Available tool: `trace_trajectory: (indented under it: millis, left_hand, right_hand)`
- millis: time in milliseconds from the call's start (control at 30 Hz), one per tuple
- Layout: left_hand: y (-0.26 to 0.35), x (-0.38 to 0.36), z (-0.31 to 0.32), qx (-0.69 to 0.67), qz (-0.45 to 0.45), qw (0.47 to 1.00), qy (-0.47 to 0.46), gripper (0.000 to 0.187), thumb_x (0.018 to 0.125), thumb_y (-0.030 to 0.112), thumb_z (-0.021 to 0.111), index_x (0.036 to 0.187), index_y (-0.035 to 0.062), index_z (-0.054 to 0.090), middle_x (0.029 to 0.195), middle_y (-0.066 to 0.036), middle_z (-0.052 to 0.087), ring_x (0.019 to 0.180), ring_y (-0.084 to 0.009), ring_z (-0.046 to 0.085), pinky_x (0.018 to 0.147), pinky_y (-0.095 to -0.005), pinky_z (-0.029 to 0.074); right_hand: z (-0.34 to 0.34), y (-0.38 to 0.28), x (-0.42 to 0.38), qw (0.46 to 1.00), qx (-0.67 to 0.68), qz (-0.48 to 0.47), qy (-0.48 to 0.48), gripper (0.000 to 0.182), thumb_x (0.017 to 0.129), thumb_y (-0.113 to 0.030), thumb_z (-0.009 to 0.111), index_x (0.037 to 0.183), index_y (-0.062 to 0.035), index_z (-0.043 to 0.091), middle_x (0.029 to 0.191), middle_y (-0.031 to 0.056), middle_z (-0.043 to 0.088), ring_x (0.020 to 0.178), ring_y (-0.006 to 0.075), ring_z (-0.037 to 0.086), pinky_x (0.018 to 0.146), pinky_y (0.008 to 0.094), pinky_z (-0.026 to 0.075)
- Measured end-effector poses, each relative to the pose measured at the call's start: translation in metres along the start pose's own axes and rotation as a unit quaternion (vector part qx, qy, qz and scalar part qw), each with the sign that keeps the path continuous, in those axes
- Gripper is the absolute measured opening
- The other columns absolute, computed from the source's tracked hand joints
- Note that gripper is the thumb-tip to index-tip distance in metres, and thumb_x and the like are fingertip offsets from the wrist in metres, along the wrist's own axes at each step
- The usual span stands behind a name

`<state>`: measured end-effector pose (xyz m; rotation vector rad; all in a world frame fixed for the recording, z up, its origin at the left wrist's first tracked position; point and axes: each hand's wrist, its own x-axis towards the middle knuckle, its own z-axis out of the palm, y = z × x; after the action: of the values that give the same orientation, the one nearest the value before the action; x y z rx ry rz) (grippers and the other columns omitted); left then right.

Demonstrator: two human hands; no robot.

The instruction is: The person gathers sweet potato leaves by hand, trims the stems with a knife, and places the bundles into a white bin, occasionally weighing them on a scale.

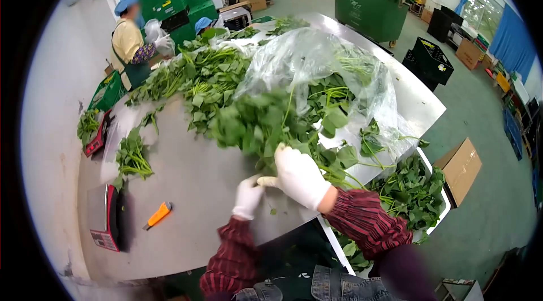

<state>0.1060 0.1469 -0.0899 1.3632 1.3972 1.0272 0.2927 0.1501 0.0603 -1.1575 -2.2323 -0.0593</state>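
Note:
My right hand [300, 176], in a white glove, is closed around the stems of a bunch of leafy greens [251, 123]. The bunch is blurred and hangs over the metal table just beyond my hands. My left hand [248, 196], also gloved, is close beside the right one, low over the tabletop, with its fingers curled. Whatever is between those fingers is hidden. A large heap of leafy greens [218, 72] covers the far part of the table, partly under a clear plastic sheet [294, 57].
An orange utility knife [158, 215] and a red scale [106, 219] are at the left, near a small bunch of greens [133, 157]. A white bin [444, 210] of greens stands at the right. Across the table a person [133, 41] holds a plastic bag; another blue cap shows nearby.

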Motion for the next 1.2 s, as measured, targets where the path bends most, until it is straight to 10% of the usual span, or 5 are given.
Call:
trace_trajectory:
  millis: [167,400,600,867,1200]
  left_hand:
    - [0.009,-0.067,-0.067,0.210,0.058,0.947,0.236,0.023,0.076,-0.004,0.052,0.092,0.0025,0.066,0.089,-0.014,0.064,0.082,-0.0262,0.062,0.076,-0.0325,0.049]
    - [0.065,-0.041,0.029,0.301,0.327,0.891,0.096,0.026,0.070,-0.002,0.057,0.095,0.0062,0.062,0.103,-0.010,0.060,0.098,-0.0283,0.056,0.084,-0.0361,0.046]
    - [0.013,-0.007,0.008,0.423,0.304,0.851,0.069,0.025,0.073,0.005,0.054,0.097,0.0083,0.059,0.113,-0.011,0.055,0.105,-0.0311,0.050,0.091,-0.0410,0.040]
    - [-0.008,-0.021,-0.087,0.419,0.293,0.859,0.018,0.020,0.074,0.011,0.060,0.094,0.0101,0.062,0.111,-0.010,0.058,0.111,-0.0292,0.050,0.099,-0.0442,0.032]
    - [0.046,0.003,0.032,0.395,0.403,0.825,-0.030,0.022,0.074,0.019,0.061,0.095,0.0102,0.059,0.112,-0.008,0.056,0.105,-0.0285,0.051,0.094,-0.0431,0.037]
  right_hand:
    - [-0.002,0.038,-0.039,0.978,-0.010,0.208,-0.002,0.034,0.085,-0.036,0.059,0.072,-0.0044,0.051,0.064,0.0151,0.055,0.059,0.0335,0.057,0.052,0.0435,0.044]
    - [0.029,0.039,-0.021,0.990,-0.002,0.105,-0.090,0.085,0.071,-0.040,0.071,0.136,-0.0019,0.031,0.076,0.0139,0.056,0.067,0.0298,0.058,0.061,0.0381,0.048]
    - [0.095,0.137,-0.021,0.972,-0.044,0.162,-0.165,0.030,0.081,-0.033,0.061,0.079,-0.0030,0.060,0.079,0.0182,0.063,0.074,0.0340,0.062,0.066,0.0427,0.049]
    - [-0.006,0.334,-0.112,0.887,-0.191,0.398,-0.134,0.035,0.079,-0.035,0.060,0.086,-0.0006,0.064,0.084,0.0223,0.063,0.081,0.0368,0.062,0.071,0.0440,0.049]
    - [0.086,0.088,-0.002,0.982,-0.051,0.098,-0.152,0.030,0.082,-0.032,0.060,0.082,-0.0031,0.054,0.073,0.0197,0.062,0.070,0.0366,0.062,0.062,0.0431,0.049]
